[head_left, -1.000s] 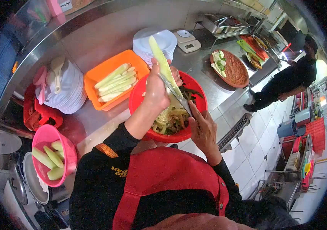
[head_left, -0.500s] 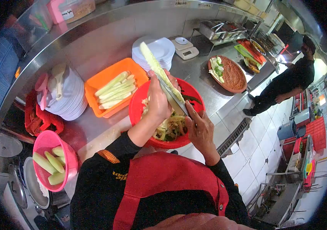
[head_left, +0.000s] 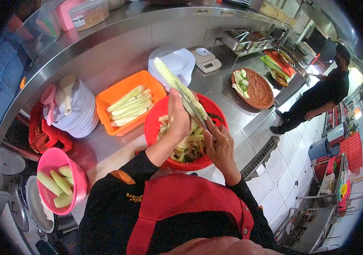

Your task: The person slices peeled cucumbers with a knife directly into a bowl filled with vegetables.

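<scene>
Above a red bowl (head_left: 151,123), my left hand (head_left: 177,118) is closed around a long peeled cucumber piece (head_left: 167,73) with its seedy cut face showing. My right hand (head_left: 220,146) grips a knife (head_left: 195,109), whose blade lies lengthwise along the cucumber. The knife's handle is hidden inside my fingers. Seeds and pale green scraps (head_left: 190,146) fill the bowl below. To the left, an orange tray (head_left: 105,104) holds several cut cucumber pieces (head_left: 130,104). Whole peeled cucumbers (head_left: 60,182) sit in a pink basket (head_left: 81,180).
White plates (head_left: 77,112) are stacked at left, and more plates (head_left: 175,61) behind the bowl. A kitchen scale (head_left: 208,64) stands beside them. A clay dish of red paste (head_left: 258,89) lies to the right. A person in black (head_left: 326,91) stands beyond the counter.
The view has shifted slightly, so the counter sits a little lower. Both hands stay over the bowl, and the knife and cucumber have changed position only slightly.
</scene>
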`<state>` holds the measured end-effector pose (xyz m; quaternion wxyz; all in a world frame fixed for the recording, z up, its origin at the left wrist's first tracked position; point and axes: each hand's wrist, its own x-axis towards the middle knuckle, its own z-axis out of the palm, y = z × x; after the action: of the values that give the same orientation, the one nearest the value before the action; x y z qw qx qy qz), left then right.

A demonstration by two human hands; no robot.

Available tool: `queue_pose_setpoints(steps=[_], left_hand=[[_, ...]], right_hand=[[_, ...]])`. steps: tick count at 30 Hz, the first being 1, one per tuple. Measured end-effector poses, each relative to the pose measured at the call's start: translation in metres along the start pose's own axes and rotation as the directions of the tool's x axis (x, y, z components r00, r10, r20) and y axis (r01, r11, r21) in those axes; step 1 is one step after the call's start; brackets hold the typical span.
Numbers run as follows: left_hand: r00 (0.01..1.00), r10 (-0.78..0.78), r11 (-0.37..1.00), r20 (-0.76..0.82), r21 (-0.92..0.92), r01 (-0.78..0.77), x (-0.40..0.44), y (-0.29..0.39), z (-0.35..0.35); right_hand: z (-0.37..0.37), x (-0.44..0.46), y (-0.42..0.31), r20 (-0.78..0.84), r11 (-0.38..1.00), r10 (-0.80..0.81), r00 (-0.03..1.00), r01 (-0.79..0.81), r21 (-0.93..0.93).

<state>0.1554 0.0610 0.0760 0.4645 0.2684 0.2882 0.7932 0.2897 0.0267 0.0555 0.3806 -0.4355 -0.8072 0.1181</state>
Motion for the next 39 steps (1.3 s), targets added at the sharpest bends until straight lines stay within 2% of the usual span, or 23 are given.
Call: queue_pose_setpoints(steps=[1,2,4,6,8,9,12,14,21,23,27,32,35,39], left_hand=[[0.997,-0.038,0.998,-0.067,-0.057,0.035,0.002,0.002,0.003],[0.997,-0.038,0.998,-0.068,-0.054,0.034,0.008,0.001,-0.002],[0.998,0.018,0.997,0.060,-0.082,-0.013,0.022,0.001,-0.015],[0.998,-0.010,0.999,0.070,-0.050,0.014,0.024,0.006,-0.016],[0.997,-0.005,0.999,0.073,-0.041,0.008,0.029,0.012,-0.014],[0.998,-0.007,0.999,0.069,-0.037,0.009,0.032,0.015,-0.015],[0.994,-0.012,0.990,0.107,-0.141,0.027,0.041,0.020,-0.019],[0.986,-0.073,0.973,0.153,-0.204,0.104,0.045,0.019,-0.025],[0.958,-0.165,0.973,0.236,-0.122,0.198,0.036,0.021,-0.024],[0.907,-0.229,0.947,0.353,-0.133,0.291,0.033,0.018,-0.023],[0.905,-0.260,0.940,0.337,-0.125,0.317,0.029,0.011,-0.020],[0.865,-0.269,0.931,0.424,-0.116,0.346,0.021,0.008,-0.018],[0.874,-0.288,0.941,0.391,-0.055,0.335,0.016,0.004,-0.017],[0.880,-0.304,0.935,0.365,-0.062,0.349,0.011,0.006,-0.012]], right_hand=[[0.000,0.001,0.000,0.000,1.000,0.007,1.000,-0.007,-0.006],[0.000,0.000,0.000,0.002,1.000,0.017,1.000,-0.017,-0.012],[-0.001,-0.001,-0.001,0.019,1.000,0.025,1.000,-0.025,-0.015],[-0.001,-0.002,-0.005,0.039,0.999,0.034,0.999,-0.034,-0.016],[0.000,-0.001,-0.009,-0.018,0.998,-0.058,0.998,0.058,0.008],[0.000,-0.003,-0.010,-0.016,0.998,-0.056,0.998,0.056,0.012],[-0.001,-0.006,-0.007,0.012,0.998,-0.044,0.999,0.044,-0.051],[0.001,-0.010,-0.002,0.032,0.996,0.025,0.999,-0.022,-0.082],[0.001,-0.009,0.005,0.013,0.990,0.016,1.000,-0.014,-0.140],[0.002,-0.006,0.007,-0.064,0.995,-0.043,0.997,0.037,-0.095],[-0.003,-0.004,0.008,-0.023,0.992,0.015,1.000,-0.018,-0.125],[-0.005,-0.001,0.007,-0.059,0.990,0.001,0.998,-0.010,-0.140],[-0.006,0.003,0.008,-0.100,0.991,-0.026,0.995,0.012,-0.133],[-0.008,0.006,0.011,-0.102,0.993,-0.006,0.995,-0.006,-0.120]])
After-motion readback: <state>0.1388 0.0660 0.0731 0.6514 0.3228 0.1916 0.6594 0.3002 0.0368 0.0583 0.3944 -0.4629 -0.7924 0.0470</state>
